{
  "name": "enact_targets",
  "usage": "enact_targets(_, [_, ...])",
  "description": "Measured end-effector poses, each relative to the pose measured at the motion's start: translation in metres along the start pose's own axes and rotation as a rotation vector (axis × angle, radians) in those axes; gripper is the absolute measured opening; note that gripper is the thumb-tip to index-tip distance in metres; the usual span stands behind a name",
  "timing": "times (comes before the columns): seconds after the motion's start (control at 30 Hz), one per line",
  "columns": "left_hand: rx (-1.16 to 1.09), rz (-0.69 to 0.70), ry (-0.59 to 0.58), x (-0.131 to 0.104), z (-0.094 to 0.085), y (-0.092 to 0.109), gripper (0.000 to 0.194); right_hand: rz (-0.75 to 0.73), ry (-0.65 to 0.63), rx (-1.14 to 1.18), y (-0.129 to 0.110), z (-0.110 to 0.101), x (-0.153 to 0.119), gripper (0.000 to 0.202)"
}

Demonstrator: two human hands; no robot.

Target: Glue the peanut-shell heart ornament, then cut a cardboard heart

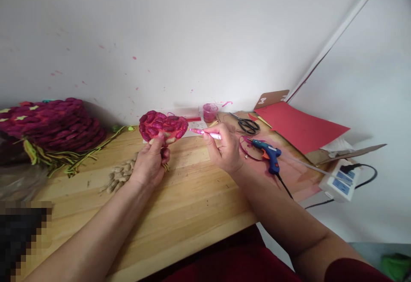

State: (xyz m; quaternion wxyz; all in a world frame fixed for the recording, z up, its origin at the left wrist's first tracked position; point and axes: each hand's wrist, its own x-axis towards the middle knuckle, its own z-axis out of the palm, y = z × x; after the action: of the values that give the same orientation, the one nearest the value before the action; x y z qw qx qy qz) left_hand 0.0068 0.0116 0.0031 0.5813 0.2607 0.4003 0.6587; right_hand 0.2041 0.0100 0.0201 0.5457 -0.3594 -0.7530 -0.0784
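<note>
My left hand [154,158] grips a flat piece covered in peanuts [160,124], most of them painted magenta, with the thumb across its lower edge. A few peanuts by that thumb are still pale. In my right hand [223,147] is a slim paintbrush [210,135], pinched between thumb and fingers. Its pink tip points left, close to the piece's right edge; whether it touches, I cannot tell. Behind the brush stands a clear plastic cup [210,113] with pink paint. Loose unpainted peanuts [117,177] lie on the table left of my left wrist.
Stacked magenta peanut pieces [70,121] with yellow-green strings sit at the left. To the right are black-handled scissors [248,124], a blue glue gun [271,153] on a pink-stained sheet, red paper [303,123] and a white power strip [340,181]. A wall [192,38] rises behind.
</note>
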Motion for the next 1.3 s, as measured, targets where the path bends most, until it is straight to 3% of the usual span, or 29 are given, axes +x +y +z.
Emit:
enact_targets(0.27, [-0.001,-0.087,0.076,-0.001,0.004,0.003,0.027,-0.009,0.009,-0.038,0.005,0.0,0.001,0.004])
enact_targets(0.5, [0.09,0.148,-0.012,0.004,0.001,-0.003,0.038,0.072,0.063,-0.051,0.014,0.0,-0.002,0.005])
enact_targets(0.6, [0.126,0.174,-0.05,0.004,-0.001,-0.003,0.044,0.164,0.063,0.02,0.02,0.0,-0.004,0.01])
enact_targets(0.93, [0.024,0.0,-0.091,-0.001,0.002,-0.002,0.05,0.405,0.213,0.274,0.027,0.004,0.004,0.019])
enact_targets(1.3, [-0.083,-0.068,-0.049,-0.021,0.02,0.011,0.053,0.569,0.294,0.252,0.051,0.007,0.004,0.03])
